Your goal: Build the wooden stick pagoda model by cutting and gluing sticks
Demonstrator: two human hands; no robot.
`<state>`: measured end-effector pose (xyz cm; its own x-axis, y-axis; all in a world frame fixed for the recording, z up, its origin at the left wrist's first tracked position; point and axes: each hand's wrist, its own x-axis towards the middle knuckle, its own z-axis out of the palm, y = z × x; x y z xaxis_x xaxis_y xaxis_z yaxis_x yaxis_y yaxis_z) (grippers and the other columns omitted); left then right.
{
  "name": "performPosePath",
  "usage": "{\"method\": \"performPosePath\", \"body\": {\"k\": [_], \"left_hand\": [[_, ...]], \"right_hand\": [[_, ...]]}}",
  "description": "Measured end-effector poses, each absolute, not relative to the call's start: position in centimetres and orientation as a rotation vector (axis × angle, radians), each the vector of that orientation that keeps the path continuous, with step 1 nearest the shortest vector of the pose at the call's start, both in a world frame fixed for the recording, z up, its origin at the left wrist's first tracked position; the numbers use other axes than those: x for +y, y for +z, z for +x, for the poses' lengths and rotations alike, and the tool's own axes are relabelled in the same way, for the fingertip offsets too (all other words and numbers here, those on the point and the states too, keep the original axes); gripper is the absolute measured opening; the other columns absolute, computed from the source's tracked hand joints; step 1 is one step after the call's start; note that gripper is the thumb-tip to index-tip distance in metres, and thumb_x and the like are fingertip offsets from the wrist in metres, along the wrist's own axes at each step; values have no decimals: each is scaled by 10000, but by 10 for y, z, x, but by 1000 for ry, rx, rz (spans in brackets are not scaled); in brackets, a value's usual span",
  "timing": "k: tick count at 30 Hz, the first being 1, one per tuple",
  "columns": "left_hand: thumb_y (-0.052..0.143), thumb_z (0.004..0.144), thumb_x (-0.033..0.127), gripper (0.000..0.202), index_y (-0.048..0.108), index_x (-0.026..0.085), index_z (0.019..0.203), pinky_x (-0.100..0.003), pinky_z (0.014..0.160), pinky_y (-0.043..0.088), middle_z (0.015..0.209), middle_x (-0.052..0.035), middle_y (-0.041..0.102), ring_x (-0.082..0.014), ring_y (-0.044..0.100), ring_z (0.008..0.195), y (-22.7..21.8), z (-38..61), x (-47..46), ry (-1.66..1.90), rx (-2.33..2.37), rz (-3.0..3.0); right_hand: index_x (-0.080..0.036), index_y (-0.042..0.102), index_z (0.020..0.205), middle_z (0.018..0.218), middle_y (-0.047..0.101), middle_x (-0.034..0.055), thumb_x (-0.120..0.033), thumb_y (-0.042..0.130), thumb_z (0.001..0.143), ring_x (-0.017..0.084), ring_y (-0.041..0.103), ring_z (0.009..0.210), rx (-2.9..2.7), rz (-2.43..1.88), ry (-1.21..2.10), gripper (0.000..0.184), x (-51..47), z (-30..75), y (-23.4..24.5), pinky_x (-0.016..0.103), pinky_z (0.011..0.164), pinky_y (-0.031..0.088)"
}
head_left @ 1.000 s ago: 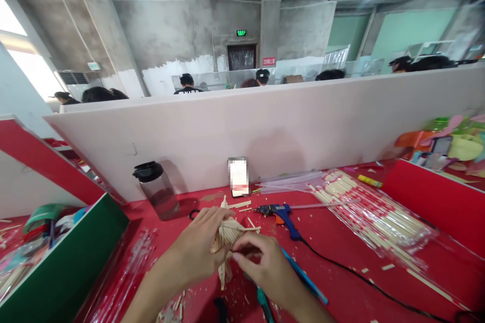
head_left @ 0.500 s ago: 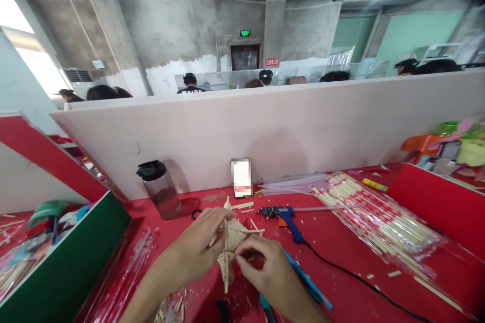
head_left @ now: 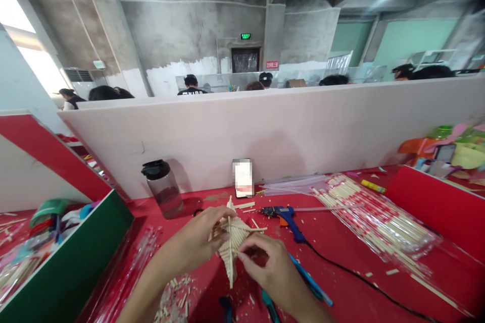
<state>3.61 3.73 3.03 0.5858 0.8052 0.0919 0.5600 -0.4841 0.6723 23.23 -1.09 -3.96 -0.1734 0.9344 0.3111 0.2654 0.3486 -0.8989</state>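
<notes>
A small model built of glued wooden sticks [head_left: 232,242] is held over the red table [head_left: 341,257] near its front edge. My left hand [head_left: 197,245] grips the model from the left, fingers closed on it. From the lower right, my right hand [head_left: 271,267] pinches its lower side. One long stick runs upright across the model. A blue hot glue gun [head_left: 285,217] lies just right of the hands, its black cord trailing to the right.
A dark shaker bottle [head_left: 163,189] and an upright phone [head_left: 243,177] stand by the white partition [head_left: 288,126]. Packs of wooden sticks [head_left: 375,224] lie at right, stick offcuts [head_left: 176,300] at the front, blue-handled tools [head_left: 310,285] under my right hand. A green bin [head_left: 71,257] sits left.
Both hands have turned the stick model, so the long stick now stands nearly upright across it. The camera shifted slightly; the hands stayed in place.
</notes>
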Motion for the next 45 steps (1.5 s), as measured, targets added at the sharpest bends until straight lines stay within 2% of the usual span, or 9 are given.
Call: {"method": "performPosePath", "body": {"k": [5,12,19,32,41,43,45], "left_hand": [[571,903,205,289,630,254,1182,-323,843,542,1115,-51,694,-194,648,948,27,33,43,538,1058,2243],[619,897,277,295,664,268,1188,-304,848,542,1123,-52,718,-200,669,948,24,29,46,566,1063,2205],[605,887,259,202,673,228,1074,-284,821,537,1044,-40,721,-187,668,904,26,31,45,583,1052,2205],[634,874,231,284,641,252,1157,-319,907,532,1100,-31,710,-199,667,992,29,32,46,546,1064,2150],[611,924,297,385,565,310,1306,-369,1041,477,1362,-31,625,-218,593,1226,35,16,46,568,1102,2303],[582,942,297,335,588,306,1277,-381,1001,493,1315,-35,648,-225,606,1189,46,13,40,608,1215,2377],[536,974,317,227,645,289,1171,-363,923,512,1201,-36,686,-216,635,1096,57,16,31,670,1282,2454]], "right_hand": [[-205,703,799,790,717,9,-133,642,837,160,666,739,-1682,-1084,843,102,-10,233,-42,233,697,499],[-204,698,795,766,715,12,-186,647,845,163,668,701,-1680,-1135,836,73,-11,231,-44,230,652,508],[-199,685,797,763,699,4,-178,639,845,149,652,697,-1687,-1145,826,70,-12,230,-42,219,653,498],[-203,676,793,772,693,1,-156,627,851,150,651,718,-1695,-1107,828,89,-13,230,-36,220,668,488],[-190,691,814,801,714,14,-159,636,849,147,662,728,-1690,-1138,829,72,-11,235,-33,214,662,494],[-195,698,824,811,726,9,-162,641,849,146,670,740,-1685,-1135,812,70,-11,238,-30,214,671,497],[-199,701,831,806,730,3,-168,649,846,141,670,729,-1678,-1133,790,62,-12,240,-25,210,660,497]]}}
